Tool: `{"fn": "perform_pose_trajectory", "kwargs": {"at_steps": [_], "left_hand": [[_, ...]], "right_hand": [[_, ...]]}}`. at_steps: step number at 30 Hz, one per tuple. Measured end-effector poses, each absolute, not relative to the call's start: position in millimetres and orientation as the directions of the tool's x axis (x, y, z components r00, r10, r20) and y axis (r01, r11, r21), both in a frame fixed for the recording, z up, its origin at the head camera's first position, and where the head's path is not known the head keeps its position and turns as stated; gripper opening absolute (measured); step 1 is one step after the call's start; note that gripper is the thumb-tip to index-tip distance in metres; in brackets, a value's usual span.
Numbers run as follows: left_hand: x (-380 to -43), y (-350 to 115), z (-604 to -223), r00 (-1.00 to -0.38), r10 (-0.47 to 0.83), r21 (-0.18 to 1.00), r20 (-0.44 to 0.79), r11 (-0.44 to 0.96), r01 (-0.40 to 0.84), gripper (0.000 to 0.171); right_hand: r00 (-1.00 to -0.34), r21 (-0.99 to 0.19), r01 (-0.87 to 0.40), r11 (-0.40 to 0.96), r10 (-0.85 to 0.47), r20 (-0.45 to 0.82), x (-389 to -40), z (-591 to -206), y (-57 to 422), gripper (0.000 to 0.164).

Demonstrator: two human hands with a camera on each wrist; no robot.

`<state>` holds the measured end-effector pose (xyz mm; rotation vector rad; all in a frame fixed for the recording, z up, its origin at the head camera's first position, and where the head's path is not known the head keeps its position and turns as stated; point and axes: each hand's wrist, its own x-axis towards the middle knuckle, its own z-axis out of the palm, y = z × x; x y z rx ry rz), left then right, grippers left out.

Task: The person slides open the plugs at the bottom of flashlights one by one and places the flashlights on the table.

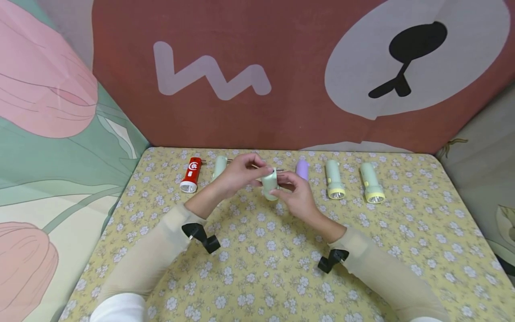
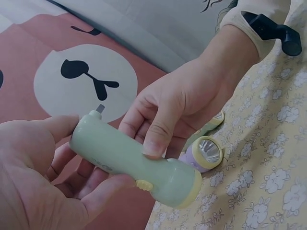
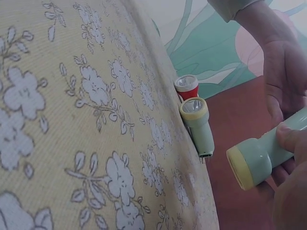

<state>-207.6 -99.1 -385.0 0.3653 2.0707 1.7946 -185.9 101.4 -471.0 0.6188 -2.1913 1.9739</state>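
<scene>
Between my two hands, above the table, is a pale green flashlight point(image 1: 269, 184) with a yellow rim. My left hand point(image 1: 241, 172) grips its tail end, where a metal prong point(image 2: 100, 108) sticks out. My right hand point(image 1: 297, 194) holds the body from the other side, thumb on the barrel in the left wrist view. A yellow switch point(image 2: 144, 185) shows on the flashlight's side. The lamp end points down toward the table, tilted in both wrist views. Part of the barrel is hidden behind the fingers in the right wrist view.
Along the table's back lie a red flashlight point(image 1: 192, 174), another green one point(image 1: 220, 166) partly behind my left arm, a purple one point(image 1: 302, 170) behind my right hand, and two green ones point(image 1: 335, 176) on the right. Printed cloth walls surround the flower-patterned table point(image 1: 257, 268).
</scene>
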Motion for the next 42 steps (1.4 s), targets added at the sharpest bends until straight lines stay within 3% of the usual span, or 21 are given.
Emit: {"fn": "perform_pose_trajectory", "kwargs": {"at_steps": [17, 33, 42], "left_hand": [[-207.4, -105.5, -387.7, -0.878, 0.475, 0.977, 0.049, 0.162, 0.142, 0.041], [-205.5, -108.2, -399.9, -0.866, 0.471, 0.944, 0.167, 0.177, 0.278, 0.054], [-205.3, -104.6, -405.0, -0.884, 0.426, 0.938, 0.191, 0.187, 0.292, 0.054]], "right_hand": [[-0.918, -0.942, -0.334, -0.040, -0.213, 0.335, -187.6, -464.2, 103.3, 0.033], [-0.929, -0.954, -0.300, -0.003, -0.228, 0.293, -184.6, -457.7, 103.3, 0.032], [-0.925, -0.953, -0.302, -0.007, -0.240, 0.295, -183.4, -457.5, 102.1, 0.031]]}}
